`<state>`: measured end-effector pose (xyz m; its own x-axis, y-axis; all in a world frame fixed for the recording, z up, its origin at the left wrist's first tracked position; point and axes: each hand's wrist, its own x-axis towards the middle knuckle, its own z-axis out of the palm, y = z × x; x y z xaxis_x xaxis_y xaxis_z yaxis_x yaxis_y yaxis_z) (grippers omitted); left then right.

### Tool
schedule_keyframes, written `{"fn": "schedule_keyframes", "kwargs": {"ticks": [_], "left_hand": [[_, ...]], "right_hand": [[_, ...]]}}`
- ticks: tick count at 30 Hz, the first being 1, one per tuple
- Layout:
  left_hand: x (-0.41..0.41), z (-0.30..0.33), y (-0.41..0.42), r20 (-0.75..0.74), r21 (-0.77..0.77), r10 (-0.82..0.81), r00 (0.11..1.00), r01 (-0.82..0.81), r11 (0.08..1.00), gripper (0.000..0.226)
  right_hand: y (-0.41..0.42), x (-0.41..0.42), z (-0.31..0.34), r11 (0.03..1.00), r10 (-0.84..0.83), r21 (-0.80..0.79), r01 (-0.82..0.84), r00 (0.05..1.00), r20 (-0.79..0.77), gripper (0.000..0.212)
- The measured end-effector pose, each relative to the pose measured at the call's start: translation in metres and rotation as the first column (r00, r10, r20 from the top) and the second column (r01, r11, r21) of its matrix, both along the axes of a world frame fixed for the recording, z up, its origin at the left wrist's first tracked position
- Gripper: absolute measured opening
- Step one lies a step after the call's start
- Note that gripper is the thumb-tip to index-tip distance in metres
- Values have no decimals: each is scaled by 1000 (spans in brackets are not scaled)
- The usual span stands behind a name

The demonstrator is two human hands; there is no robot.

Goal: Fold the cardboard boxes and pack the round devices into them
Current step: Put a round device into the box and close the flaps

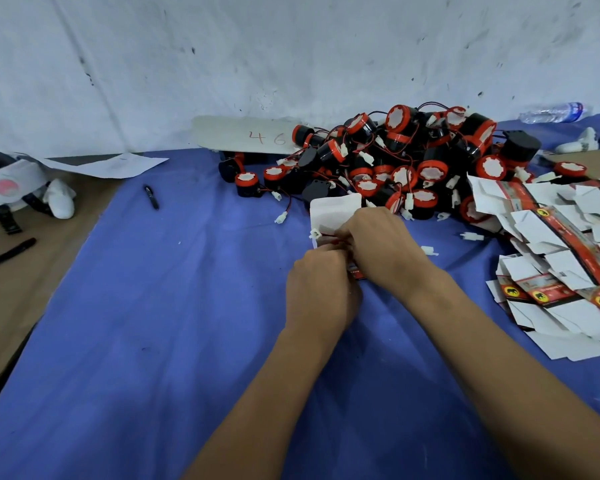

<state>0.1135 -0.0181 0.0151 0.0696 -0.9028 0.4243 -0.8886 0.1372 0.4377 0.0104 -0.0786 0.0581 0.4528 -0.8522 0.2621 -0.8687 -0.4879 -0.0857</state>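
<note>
— Both hands met at one small cardboard box (331, 216) on the blue cloth (160, 323), didn't they?

— They did. The left hand (321, 289) had its fingers curled round the box's near end, and the right hand (383, 247) pinched at its open mouth, where a red wire and a white connector (315, 233) stuck out. The box's white flap stood up behind the knuckles.

— And the round devices?

— The device inside could not be seen. The rest lay heaped just beyond the hands, a pile of black-and-red round devices (406, 161) against the white wall.

— The other boxes?

— Flat box blanks (561, 258) were spread at the right, touching the pile. A pen (151, 197) lay well to the left, a water bottle (551, 112) far back on the right.
</note>
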Motion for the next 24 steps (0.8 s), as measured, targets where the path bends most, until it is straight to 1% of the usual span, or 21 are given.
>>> {"fn": "schedule_keyframes", "kwargs": {"ticks": [3,6,9,12,14,16,19,21,24], "left_hand": [[2,-1,1,-58,-27,-34,998,33,999,11],[6,-4,1,-102,-61,-69,992,63,996,9],[10,-7,1,-164,-117,-131,978,112,987,12],[10,-10,0,-195,-203,-162,967,122,972,19],[11,-11,0,-237,-275,-145,961,77,958,18],[14,-12,-2,-283,-326,-80,956,-17,945,15],[16,-14,0,-335,-383,12,942,-148,912,9],[15,-14,1,-368,-388,6,930,-159,908,3],[15,-15,-2,-435,-379,-81,897,-101,920,15]], "right_hand": [[2,0,-5,999,43,22,-42,999,-15,24],[1,-1,-5,996,78,43,-78,997,-10,24],[3,-3,-3,987,132,86,-138,989,72,28],[4,-3,2,980,145,132,-152,987,63,26],[5,-2,4,976,144,153,-152,988,63,24],[7,-2,3,969,149,184,-163,985,84,28],[12,-2,-2,958,146,225,-176,979,143,28],[15,-2,-6,963,145,208,-173,979,142,32],[16,-1,-7,970,125,190,-149,983,135,35]]}}
